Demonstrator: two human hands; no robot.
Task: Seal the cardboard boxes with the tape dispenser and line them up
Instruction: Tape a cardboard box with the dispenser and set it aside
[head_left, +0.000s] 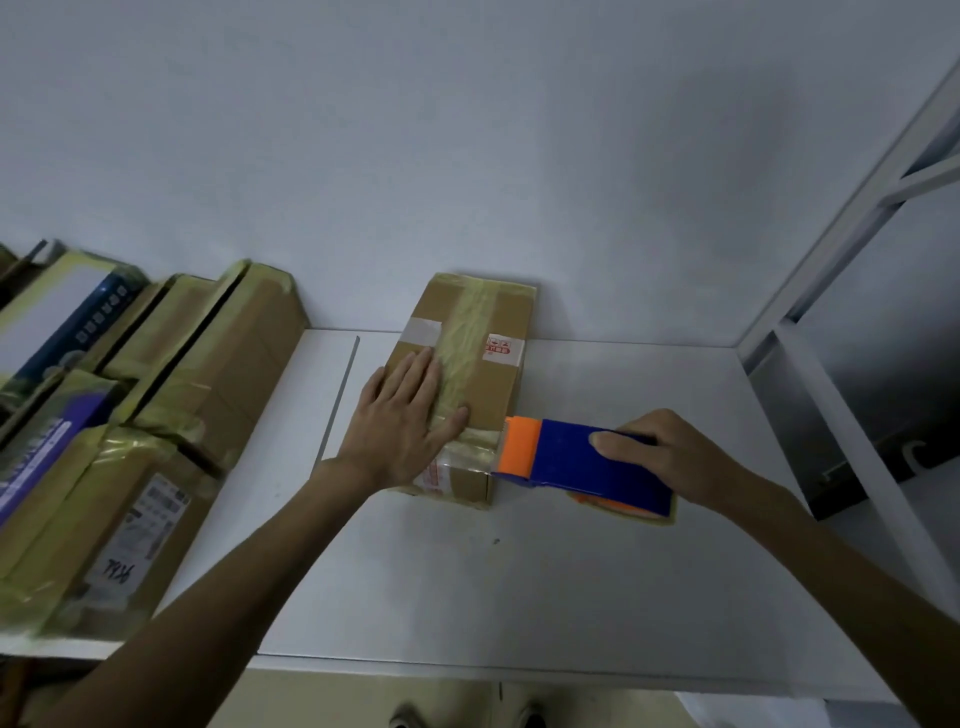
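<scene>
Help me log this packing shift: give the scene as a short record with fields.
box in work: cardboard box on the white table, by the wall, yellowish tape along its top
left hand: pressed flat on the box top, fingers straight
right hand: grips the blue and orange tape dispenser, its orange end at the box's near right edge
other boxes: taped boxes lined up at the left

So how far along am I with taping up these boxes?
Done: several taped boxes sit side by side at the left. In hand: the left hand presses flat on the middle box, already taped along its top, while the right hand grips the tape dispenser at its near right edge, a strip crossing that end. Left: probably finish that strip, then move this box to the row.
</scene>
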